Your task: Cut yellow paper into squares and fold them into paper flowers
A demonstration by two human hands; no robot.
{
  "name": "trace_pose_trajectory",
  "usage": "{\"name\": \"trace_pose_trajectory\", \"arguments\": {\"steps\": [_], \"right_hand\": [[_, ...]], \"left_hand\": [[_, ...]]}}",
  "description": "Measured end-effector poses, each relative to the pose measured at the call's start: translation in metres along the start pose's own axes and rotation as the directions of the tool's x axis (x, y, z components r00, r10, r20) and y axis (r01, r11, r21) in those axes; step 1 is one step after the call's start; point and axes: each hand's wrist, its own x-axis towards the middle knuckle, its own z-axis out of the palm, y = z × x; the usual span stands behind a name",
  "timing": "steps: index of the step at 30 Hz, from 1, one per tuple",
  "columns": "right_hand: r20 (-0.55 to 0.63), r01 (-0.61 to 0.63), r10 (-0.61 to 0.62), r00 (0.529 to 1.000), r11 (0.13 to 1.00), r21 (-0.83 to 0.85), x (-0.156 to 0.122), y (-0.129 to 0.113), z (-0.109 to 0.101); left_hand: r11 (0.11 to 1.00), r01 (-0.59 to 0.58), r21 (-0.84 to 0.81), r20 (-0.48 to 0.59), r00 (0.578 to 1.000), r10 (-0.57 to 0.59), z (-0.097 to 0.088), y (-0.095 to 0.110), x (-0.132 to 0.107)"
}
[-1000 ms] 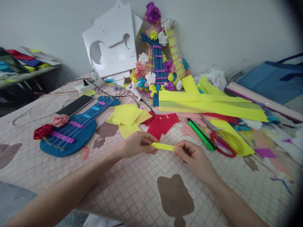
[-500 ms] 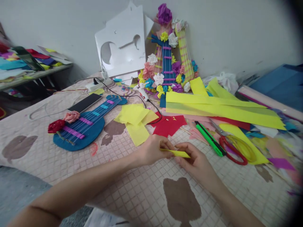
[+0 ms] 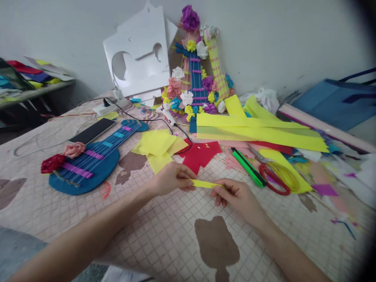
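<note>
Between my hands a narrow strip of yellow crepe paper [image 3: 206, 184] is stretched level above the table. My left hand [image 3: 173, 179] pinches its left end, and my right hand [image 3: 235, 194] grips its right end between thumb and fingers. Just beyond my left hand lie several yellow paper pieces [image 3: 160, 145], overlapping one another. Red paper pieces [image 3: 202, 154] rest behind the strip, with tiny yellow scraps on them. To the right of my right hand are a green utility knife [image 3: 249, 167] and red-handled scissors [image 3: 273, 181].
A blue toy guitar [image 3: 100, 166] with paper roses lies at left, beside a black phone [image 3: 92, 131]. A glue gun [image 3: 167, 112] with its cord, long yellow sheets [image 3: 258, 133] and decorated guitars [image 3: 197, 78] are farther back. A white foam board [image 3: 138, 51] leans on the wall.
The yellow paper, folded and partly covered by my fingers before, now shows as a level strip. My hands have moved apart slightly. The camera view has shifted to the right.
</note>
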Motion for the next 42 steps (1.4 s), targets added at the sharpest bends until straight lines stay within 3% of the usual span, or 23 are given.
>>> {"name": "trace_pose_trajectory", "arguments": {"steps": [7, 15, 18, 21, 23, 26, 32, 36, 38, 42], "right_hand": [[-0.029, 0.027, -0.027, 0.999, 1.0, -0.006, 0.0, 0.001, 0.001], [-0.044, 0.053, -0.054, 0.998, 0.998, -0.024, -0.002, 0.002, -0.002], [-0.093, 0.11, -0.125, 0.988, 0.982, -0.152, -0.003, 0.003, -0.016], [-0.299, 0.112, -0.29, 0.909, 0.861, -0.496, -0.001, 0.009, -0.05], [-0.367, 0.008, -0.404, 0.838, 0.681, -0.732, 0.001, 0.017, -0.076], [-0.404, -0.06, -0.427, 0.809, 0.624, -0.779, 0.004, 0.031, -0.103], [-0.417, -0.086, -0.422, 0.805, 0.613, -0.786, 0.014, 0.047, -0.107], [-0.471, -0.106, -0.382, 0.795, 0.677, -0.728, 0.013, 0.049, -0.121], [-0.533, -0.128, -0.371, 0.76, 0.719, -0.683, 0.008, 0.046, -0.133], [-0.667, -0.182, -0.377, 0.642, 0.77, -0.611, -0.005, 0.036, -0.146]], "left_hand": [[0.997, 0.064, 0.034, 0.013, 0.998, -0.065, -0.004, -0.004, -0.001], [0.988, 0.025, 0.155, -0.019, 1.0, -0.022, -0.004, 0.008, 0.002], [0.985, 0.029, 0.171, -0.014, 1.0, -0.027, -0.004, 0.012, 0.004], [0.988, 0.033, 0.149, -0.059, 0.998, -0.024, -0.005, 0.017, 0.008], [0.994, 0.012, 0.106, -0.097, 0.995, -0.001, -0.002, 0.022, 0.015], [0.997, -0.059, 0.045, -0.129, 0.989, 0.065, 0.011, 0.032, 0.038], [0.99, -0.115, 0.079, -0.143, 0.982, 0.126, 0.059, 0.038, 0.101], [0.983, -0.13, 0.126, -0.157, 0.976, 0.149, 0.079, 0.028, 0.128], [0.975, -0.141, 0.17, -0.168, 0.971, 0.169, 0.082, 0.023, 0.137], [0.936, -0.168, 0.309, -0.174, 0.958, 0.229, 0.083, 0.017, 0.151]]}}
